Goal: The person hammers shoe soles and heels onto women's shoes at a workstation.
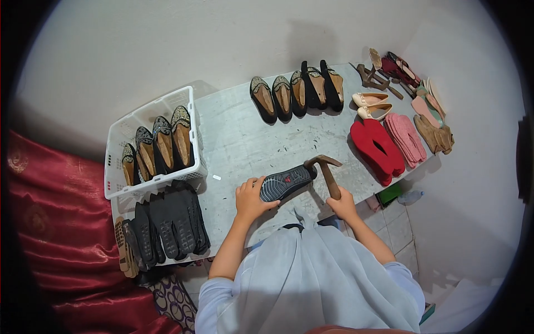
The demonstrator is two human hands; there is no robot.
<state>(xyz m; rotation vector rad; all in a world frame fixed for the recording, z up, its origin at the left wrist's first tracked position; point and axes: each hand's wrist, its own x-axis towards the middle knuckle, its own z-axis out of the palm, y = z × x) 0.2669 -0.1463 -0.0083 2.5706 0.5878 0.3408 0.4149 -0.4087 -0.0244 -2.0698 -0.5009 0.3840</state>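
Note:
A shoe (pixel 288 182) lies on its side or sole-up near the front middle of the table, its dark ridged sole with a small red mark facing me. My left hand (pixel 253 199) is wrapped round its left end. In my right hand (pixel 341 204) is the wooden handle of a hammer (pixel 329 177). The hammer's curved metal head is at the right end of the shoe; whether the two touch I cannot tell.
The table (pixel 239 139) bears a white basket (pixel 194 131) of shoes, stacked black soles (pixel 172 222) at left, a row of black shoes (pixel 282 97) at the back, and cream flats (pixel 374 112), red pieces (pixel 370 146), pink pieces (pixel 405 139) and tools (pixel 381 83) at right.

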